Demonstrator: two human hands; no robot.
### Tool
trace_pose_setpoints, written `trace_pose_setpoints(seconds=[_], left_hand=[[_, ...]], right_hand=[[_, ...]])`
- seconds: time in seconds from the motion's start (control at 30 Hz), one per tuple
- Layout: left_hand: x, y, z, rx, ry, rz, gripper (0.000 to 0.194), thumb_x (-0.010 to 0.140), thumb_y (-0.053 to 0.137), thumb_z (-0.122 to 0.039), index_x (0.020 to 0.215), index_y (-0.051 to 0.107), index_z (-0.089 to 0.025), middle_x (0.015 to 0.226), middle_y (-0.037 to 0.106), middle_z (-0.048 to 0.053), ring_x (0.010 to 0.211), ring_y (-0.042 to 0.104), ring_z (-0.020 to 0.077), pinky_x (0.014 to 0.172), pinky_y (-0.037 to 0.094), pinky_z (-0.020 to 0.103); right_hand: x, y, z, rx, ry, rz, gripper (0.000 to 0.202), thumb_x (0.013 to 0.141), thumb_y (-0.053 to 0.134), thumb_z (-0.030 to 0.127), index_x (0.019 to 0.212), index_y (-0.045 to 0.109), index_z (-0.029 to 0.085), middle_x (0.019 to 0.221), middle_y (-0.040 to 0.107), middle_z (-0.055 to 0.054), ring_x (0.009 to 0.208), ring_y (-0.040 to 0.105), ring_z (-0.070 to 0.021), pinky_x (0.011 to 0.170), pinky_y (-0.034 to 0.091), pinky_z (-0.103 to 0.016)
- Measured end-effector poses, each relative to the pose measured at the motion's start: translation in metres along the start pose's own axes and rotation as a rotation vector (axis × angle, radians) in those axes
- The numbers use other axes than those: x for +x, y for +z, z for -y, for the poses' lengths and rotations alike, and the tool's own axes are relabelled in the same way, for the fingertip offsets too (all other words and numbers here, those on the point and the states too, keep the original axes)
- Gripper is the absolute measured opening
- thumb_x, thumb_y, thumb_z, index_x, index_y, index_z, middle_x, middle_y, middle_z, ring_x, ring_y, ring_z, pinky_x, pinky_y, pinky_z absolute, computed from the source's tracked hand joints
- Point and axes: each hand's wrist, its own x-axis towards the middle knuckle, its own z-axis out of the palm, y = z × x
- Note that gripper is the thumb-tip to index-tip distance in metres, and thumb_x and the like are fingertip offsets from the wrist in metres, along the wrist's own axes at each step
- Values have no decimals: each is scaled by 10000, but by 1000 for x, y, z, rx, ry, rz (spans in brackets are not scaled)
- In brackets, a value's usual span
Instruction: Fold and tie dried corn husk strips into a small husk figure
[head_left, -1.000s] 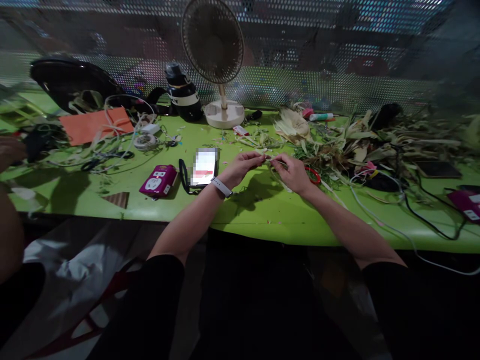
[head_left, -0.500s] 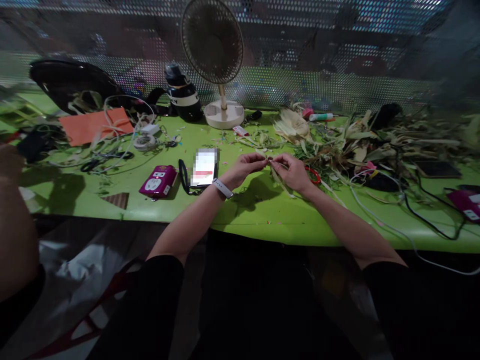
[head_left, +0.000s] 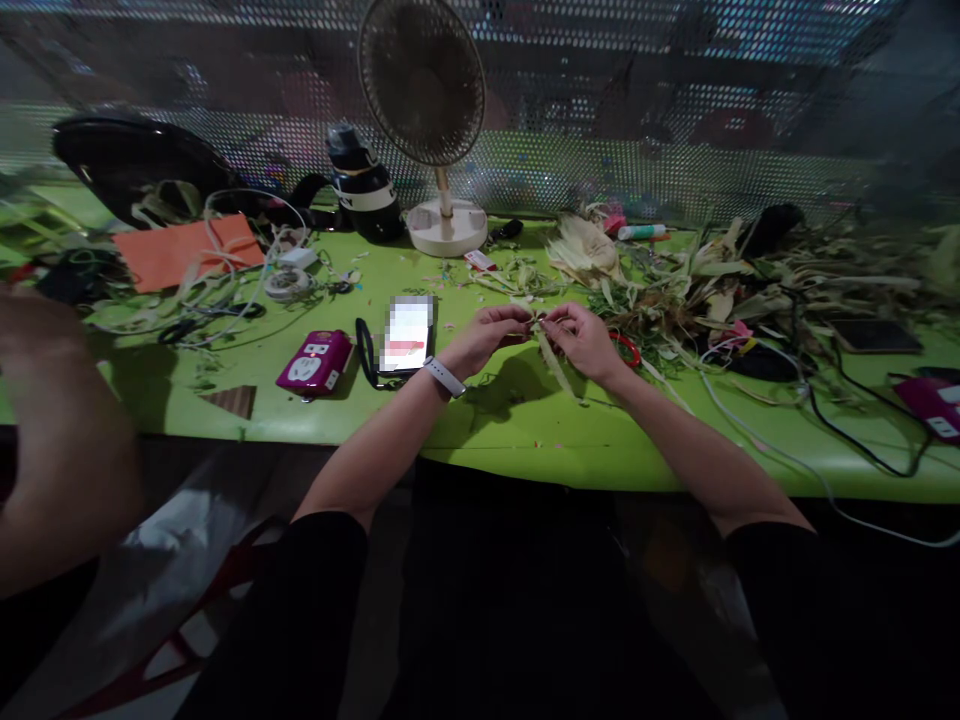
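Note:
Above the green table my left hand (head_left: 489, 338), with a pale watch band at the wrist, is closed in a pinch. My right hand (head_left: 582, 342) pinches too, its fingertips almost meeting the left ones. Between them is a pale green strip of corn husk (head_left: 556, 368), its long end hanging down to the right toward the tabletop. The fingers partly cover the pinched end, so its details are too small to make out. Red-handled scissors (head_left: 626, 349), partly hidden, lie just right of my right hand.
A phone (head_left: 407, 335) and a purple power socket block (head_left: 315, 362) lie left of my hands. Behind stand a fan (head_left: 448, 228) and a black bottle (head_left: 367, 195). Dried husks (head_left: 720, 265) heap up at right, near a white cable (head_left: 739, 425). Another person's arm (head_left: 64, 440) is at far left.
My hands stay close together in almost the same place. The husk strip's hanging end has swung and shows more clearly below them. The other person's arm at left has moved further into view.

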Motion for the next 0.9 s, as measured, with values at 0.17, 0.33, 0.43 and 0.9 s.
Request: trace_pose_setpoints(seconds=[0.17, 0.33, 0.43, 0.9], left_hand=[[-1, 1, -1, -17, 11, -32, 41, 710, 669, -118, 739, 672, -147, 758, 668, -13, 714, 614, 73, 808, 527, 265], [-1, 2, 1, 55, 64, 1, 207, 680, 821, -304, 777, 711, -160, 800, 704, 1, 725, 608, 73, 744, 497, 223], [0, 1, 3, 100, 106, -3, 266, 623, 868, -332, 758, 724, -153, 765, 701, 4, 693, 582, 70, 701, 466, 222], [4, -11, -3, 82, 49, -68, 221, 650, 863, -304, 764, 742, -158, 783, 697, 3, 655, 572, 59, 694, 471, 244]], right_hand=[[-1, 1, -2, 54, 66, 3, 462, 761, 708, 651, 867, 525, 239, 610, 595, 44, 479, 541, -113, 470, 431, -257], [-1, 2, -3, 97, 79, 8, 490, 735, 729, 659, 875, 511, 244, 631, 617, 35, 519, 592, -133, 482, 472, -265], [-1, 3, -3, 130, 113, 30, 488, 740, 731, 651, 886, 501, 246, 631, 626, 37, 509, 603, -134, 471, 478, -261], [19, -38, -10, -316, -88, -202, 414, 809, 657, 633, 814, 621, 220, 686, 637, -28, 644, 605, -199, 648, 541, -384]])
